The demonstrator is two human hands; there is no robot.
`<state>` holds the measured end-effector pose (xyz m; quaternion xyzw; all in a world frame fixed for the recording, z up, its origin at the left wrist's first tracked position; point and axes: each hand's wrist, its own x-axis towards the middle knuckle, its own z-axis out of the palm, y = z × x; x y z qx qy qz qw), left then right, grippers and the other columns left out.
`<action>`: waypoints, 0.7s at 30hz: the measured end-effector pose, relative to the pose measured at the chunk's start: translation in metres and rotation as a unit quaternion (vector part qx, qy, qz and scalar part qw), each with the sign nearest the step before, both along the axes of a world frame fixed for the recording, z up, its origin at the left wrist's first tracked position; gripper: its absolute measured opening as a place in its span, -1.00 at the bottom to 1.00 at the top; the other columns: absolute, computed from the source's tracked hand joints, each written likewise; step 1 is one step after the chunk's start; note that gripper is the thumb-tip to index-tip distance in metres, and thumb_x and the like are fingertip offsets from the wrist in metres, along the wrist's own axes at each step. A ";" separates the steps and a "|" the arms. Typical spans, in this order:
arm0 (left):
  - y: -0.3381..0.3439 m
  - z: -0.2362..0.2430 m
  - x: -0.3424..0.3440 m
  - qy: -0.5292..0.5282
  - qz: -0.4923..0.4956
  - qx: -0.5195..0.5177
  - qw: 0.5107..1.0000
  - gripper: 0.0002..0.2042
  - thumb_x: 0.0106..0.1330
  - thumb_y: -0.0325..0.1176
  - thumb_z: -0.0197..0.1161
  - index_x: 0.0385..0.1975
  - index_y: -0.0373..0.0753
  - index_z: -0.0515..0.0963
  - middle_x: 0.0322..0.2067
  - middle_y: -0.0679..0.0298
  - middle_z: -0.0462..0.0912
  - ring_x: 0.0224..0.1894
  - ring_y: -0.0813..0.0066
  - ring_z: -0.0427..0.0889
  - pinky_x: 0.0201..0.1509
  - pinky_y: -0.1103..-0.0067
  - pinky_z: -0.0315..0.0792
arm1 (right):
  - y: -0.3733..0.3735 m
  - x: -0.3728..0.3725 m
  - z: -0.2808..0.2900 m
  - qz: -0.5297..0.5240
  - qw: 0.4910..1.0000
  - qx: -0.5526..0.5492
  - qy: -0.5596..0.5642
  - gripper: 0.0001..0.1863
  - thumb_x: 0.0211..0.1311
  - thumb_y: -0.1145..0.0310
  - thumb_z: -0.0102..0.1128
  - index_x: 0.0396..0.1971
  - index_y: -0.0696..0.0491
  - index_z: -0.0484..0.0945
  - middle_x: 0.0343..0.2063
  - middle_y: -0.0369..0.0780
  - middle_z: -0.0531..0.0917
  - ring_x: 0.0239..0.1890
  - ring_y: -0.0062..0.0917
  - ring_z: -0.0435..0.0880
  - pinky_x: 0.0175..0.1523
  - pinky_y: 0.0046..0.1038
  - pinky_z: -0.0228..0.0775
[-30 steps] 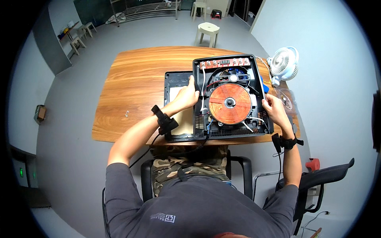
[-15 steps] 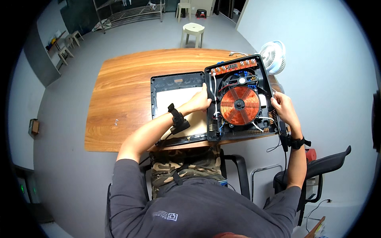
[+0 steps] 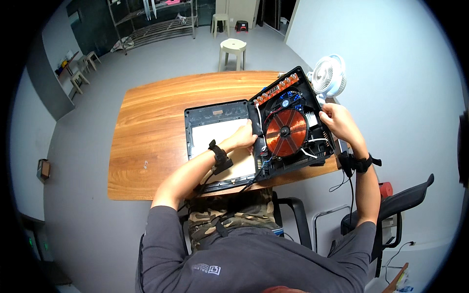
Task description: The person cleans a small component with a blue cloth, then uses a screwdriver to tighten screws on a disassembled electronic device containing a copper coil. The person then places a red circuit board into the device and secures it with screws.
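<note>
The black base of an opened induction cooker (image 3: pixel 320 149) is tilted, its right side raised off the table. Inside it show a round copper coil (image 3: pixel 287 131), a black cooling fan (image 3: pixel 288 101), white wires and an orange control board (image 3: pixel 276 90). My right hand (image 3: pixel 339 122) is closed on the base's right edge. My left hand (image 3: pixel 243 136) grips its left edge, fingertips partly hidden. Beneath my left forearm the cooker's top cover (image 3: pixel 217 108) lies with its inner side up, a pale panel (image 3: pixel 215 132) in its middle. Dark wristbands circle both my wrists.
The wooden table (image 3: pixel 146 122) carries some small screws (image 3: pixel 145 165) at its left. A white fan (image 3: pixel 327 75) stands beyond the base, by the wall. Behind the table is a cream stool (image 3: pixel 233 47); a black chair (image 3: pixel 391 210) stands at my right.
The base's right side has risen, so it has gone from nearly flat to tilted leftward. My right hand has lifted with its edge. The whole view has shifted slightly.
</note>
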<state>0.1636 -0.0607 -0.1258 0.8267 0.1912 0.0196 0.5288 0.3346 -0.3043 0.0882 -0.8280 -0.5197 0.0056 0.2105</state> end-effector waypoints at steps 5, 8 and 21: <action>0.008 -0.012 0.006 -0.005 -0.026 0.141 0.990 -0.49 0.38 -0.37 0.20 0.10 -0.64 0.16 -0.54 -0.11 0.69 -0.53 0.01 0.74 -0.44 0.32 0.64 | 0.010 0.001 0.006 0.005 0.999 -0.023 -0.023 -0.70 0.20 0.33 0.15 -0.51 0.31 0.46 -0.57 0.09 0.54 -0.48 -0.05 0.57 -0.27 -0.15 0.41; 0.011 -0.018 0.010 -0.002 -0.032 0.261 0.965 -0.43 0.34 -0.25 0.28 0.08 -0.64 0.23 -0.46 -0.25 0.67 -0.31 -0.18 0.73 -0.21 0.23 0.62 | 0.019 -0.005 0.015 0.026 0.999 -0.032 -0.036 -0.69 0.19 0.32 0.13 -0.53 0.31 0.45 -0.59 0.10 0.51 -0.49 -0.06 0.57 -0.28 -0.16 0.41; 0.022 0.006 -0.021 -0.050 0.006 0.163 0.985 -0.46 0.30 -0.21 0.34 0.21 -0.40 0.47 -0.31 -0.12 0.73 -0.21 0.08 0.77 -0.09 0.33 0.60 | 0.078 -0.078 0.041 0.088 0.988 -0.047 -0.114 -0.69 0.15 0.24 0.15 -0.55 0.21 0.61 -0.55 0.04 0.65 -0.39 -0.03 0.70 -0.16 -0.11 0.56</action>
